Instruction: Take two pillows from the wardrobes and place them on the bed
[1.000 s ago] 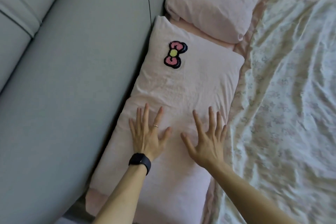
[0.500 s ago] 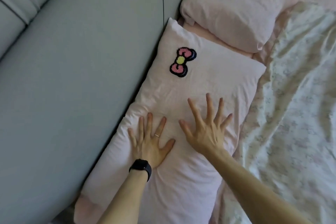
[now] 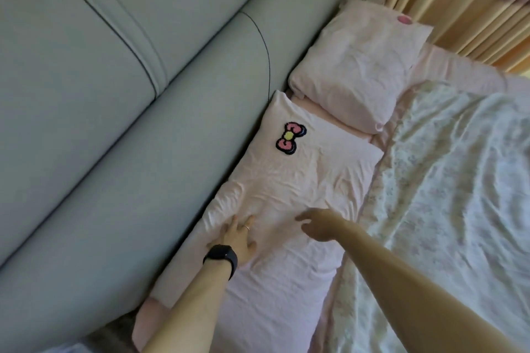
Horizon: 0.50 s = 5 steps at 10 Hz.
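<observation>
A long pale pink pillow (image 3: 301,180) with a pink bow patch (image 3: 290,138) lies on the bed along the grey headboard. A second pink pillow (image 3: 355,66) lies just beyond it, toward the curtains. My left hand (image 3: 238,238), with a ring and a black watch, rests flat on the near pillow's left side, fingers spread. My right hand (image 3: 318,223) hovers slightly above the same pillow, fingers loosely curled and blurred, holding nothing.
A padded grey headboard (image 3: 114,123) fills the left. A white floral blanket (image 3: 459,195) covers the bed on the right. Cream curtains (image 3: 459,8) hang at the top right. A pink sheet (image 3: 459,69) shows beside the far pillow.
Both hands have slid back toward me along the near pillow. My right hand has lifted off the fabric. The view has pulled back, showing the curtains and far pillow whole.
</observation>
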### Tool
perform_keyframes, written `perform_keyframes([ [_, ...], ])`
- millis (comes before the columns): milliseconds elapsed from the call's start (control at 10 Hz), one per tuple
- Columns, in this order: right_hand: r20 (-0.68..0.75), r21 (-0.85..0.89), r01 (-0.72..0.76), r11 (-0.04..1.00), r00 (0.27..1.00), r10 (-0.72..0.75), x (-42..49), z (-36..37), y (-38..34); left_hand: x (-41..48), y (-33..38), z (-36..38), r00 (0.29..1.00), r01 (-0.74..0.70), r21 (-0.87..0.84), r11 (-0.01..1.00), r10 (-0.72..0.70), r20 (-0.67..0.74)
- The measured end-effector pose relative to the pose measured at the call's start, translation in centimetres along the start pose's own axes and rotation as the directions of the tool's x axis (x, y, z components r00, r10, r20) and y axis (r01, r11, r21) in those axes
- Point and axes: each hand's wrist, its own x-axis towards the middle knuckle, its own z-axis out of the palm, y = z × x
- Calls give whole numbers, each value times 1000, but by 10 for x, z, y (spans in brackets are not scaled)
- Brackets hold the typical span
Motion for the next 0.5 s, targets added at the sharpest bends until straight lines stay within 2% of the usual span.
perform_keyframes([
  [100,-4,111,69,991,998,-69,-62,-6,-16,-50,6,-31,998,54,-64,997,-53,17],
  [200,-95,203,171,964,983,-154,-122,-18,-29,-105,16,-62,994,41,-117,992,-53,-100],
  [300,-184,225,281,933,953,-242,-173,-28,-43,-165,25,-86,975,-14,-202,979,-32,-221],
  [400,-244,209,379,902,913,-327,-212,-41,-58,-222,30,-103,915,-110,-268,957,-9,-404],
  [500,-321,138,476,869,851,-416,-241,-56,-80,-266,24,-110,800,-152,-212,966,-6,-600],
])
